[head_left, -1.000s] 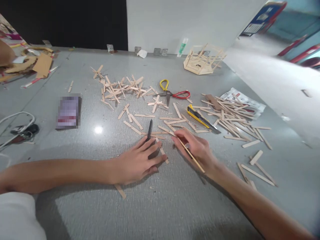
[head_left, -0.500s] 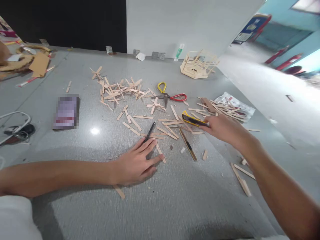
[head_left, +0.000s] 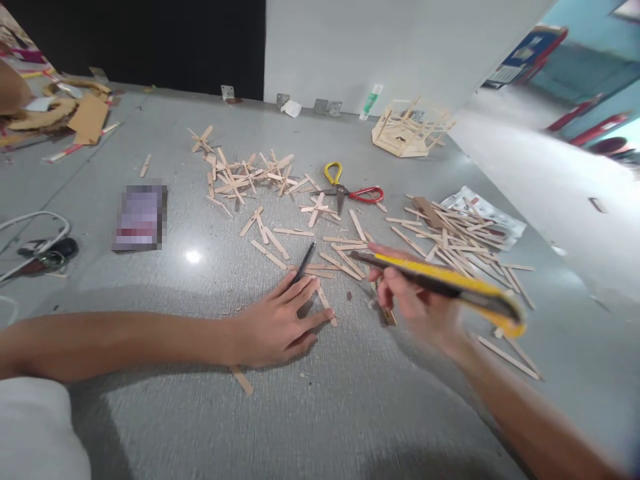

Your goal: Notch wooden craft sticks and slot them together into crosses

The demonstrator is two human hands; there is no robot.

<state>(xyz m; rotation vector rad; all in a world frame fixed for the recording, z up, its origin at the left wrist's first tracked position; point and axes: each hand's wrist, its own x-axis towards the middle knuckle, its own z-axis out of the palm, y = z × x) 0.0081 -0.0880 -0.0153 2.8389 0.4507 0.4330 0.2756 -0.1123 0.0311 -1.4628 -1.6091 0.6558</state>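
Observation:
My left hand lies on the grey surface with its fingers apart. Its fingertips press on a marked wooden stick, and a black pen sticks out from beside the index finger. My right hand, a little blurred, is closed on a yellow and black utility knife, whose tip points left. Partly hidden under that hand is a narrow brownish tool. Loose wooden sticks lie in front of both hands.
Scissors with yellow and red handles lie beyond the hands. Stick piles spread at the back and right, the right one by a plastic packet. A stick frame, a purple pixelated item and keys surround them.
My right hand has come left and nearer with the knife, which now points across the front of the sticks. More sticks show at the right pile. My left hand has stayed on its stick.

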